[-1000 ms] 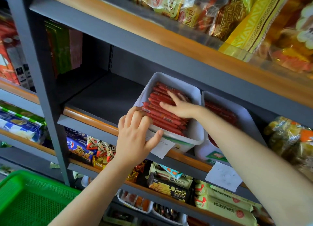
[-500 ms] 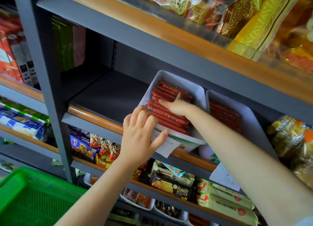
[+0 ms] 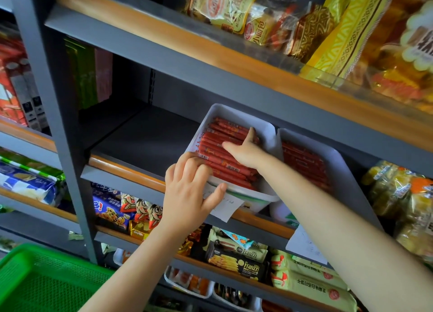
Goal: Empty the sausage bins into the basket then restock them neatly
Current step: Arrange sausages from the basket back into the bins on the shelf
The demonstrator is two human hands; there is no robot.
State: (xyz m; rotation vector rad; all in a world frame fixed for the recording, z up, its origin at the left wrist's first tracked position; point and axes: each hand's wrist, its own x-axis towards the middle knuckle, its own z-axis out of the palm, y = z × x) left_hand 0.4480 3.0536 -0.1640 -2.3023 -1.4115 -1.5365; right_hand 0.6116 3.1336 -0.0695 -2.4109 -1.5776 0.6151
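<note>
Two white bins stand side by side on the middle shelf. The left bin [image 3: 225, 111] is tilted toward me and packed with red sausages [image 3: 220, 148] lying in rows. My left hand [image 3: 189, 194] grips its front rim, fingers curled over the edge and thumb under it. My right hand [image 3: 246, 151] lies flat on top of the sausages inside this bin, fingers stretched out. The right bin [image 3: 337, 164] also holds red sausages [image 3: 304, 164], partly hidden by my right forearm. The green basket [image 3: 39, 281] sits at the bottom left.
A paper price tag [image 3: 228, 206] hangs below the left bin, another tag [image 3: 304, 246] under the right one. Dark bare shelf space [image 3: 145, 133] lies left of the bins. Snack bags fill the shelf above [image 3: 328, 30]; biscuit packs [image 3: 239, 258] fill the shelf below.
My right hand has slid further back across the sausages in the left bin. My left hand keeps its hold on the front rim.
</note>
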